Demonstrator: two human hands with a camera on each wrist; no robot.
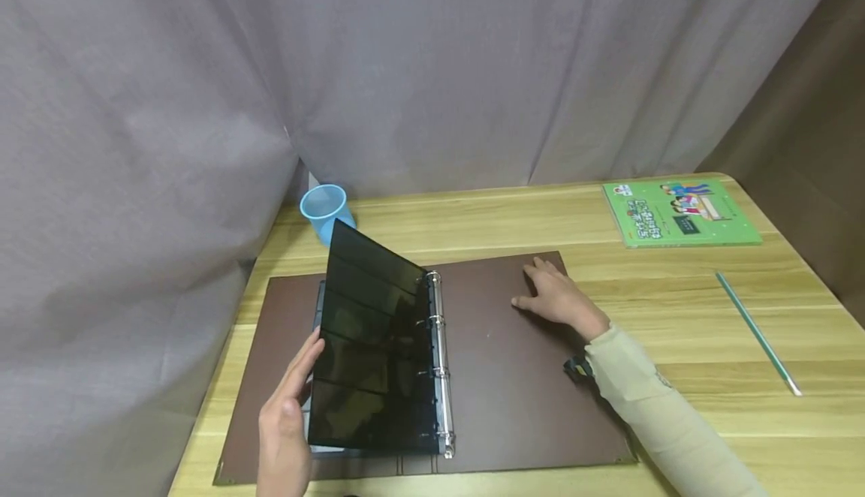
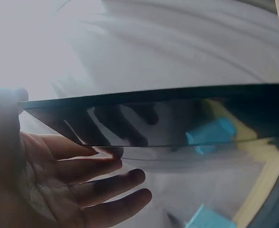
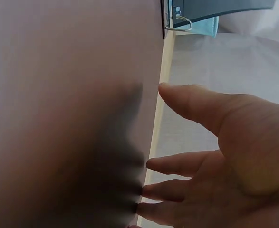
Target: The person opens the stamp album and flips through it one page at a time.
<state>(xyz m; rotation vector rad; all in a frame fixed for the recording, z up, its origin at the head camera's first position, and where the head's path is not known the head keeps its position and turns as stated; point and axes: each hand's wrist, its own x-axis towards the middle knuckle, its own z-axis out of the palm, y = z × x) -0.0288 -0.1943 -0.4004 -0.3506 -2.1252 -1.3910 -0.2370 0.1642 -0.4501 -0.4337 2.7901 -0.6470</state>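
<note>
The dark sheet point(image 1: 372, 339) stands lifted off the open binder point(image 1: 513, 377), hinged on the rings point(image 1: 439, 365), its long axis running from 12 to 6 o'clock along the spine. Its free edge tilts up toward 10 o'clock, and the left hand point(image 1: 287, 414) sits right at that edge, at about 8 o'clock from the rings. That hand is the nearer one by far. Its fingers are straight, lying flat against the outer side of the sheet; in the left wrist view the palm point(image 2: 58, 190) faces the sheet's underside with the fingers spread, nothing curled round it.

The right hand point(image 1: 557, 298) lies well apart, at 3 o'clock from the rings, flat with fingers stretched out and pressing the brown right cover down.

The binder lies open on a pale wood table point(image 1: 676, 309). A blue cup point(image 1: 326, 210) lies on its side at 12 o'clock, just beyond the sheet's far corner. A green book point(image 1: 679, 213) sits at the far right corner at 2 o'clock, and a thin green pencil point(image 1: 757, 332) lies at 3 o'clock. Grey curtain point(image 1: 432, 69) closes the back and the left side.
</note>
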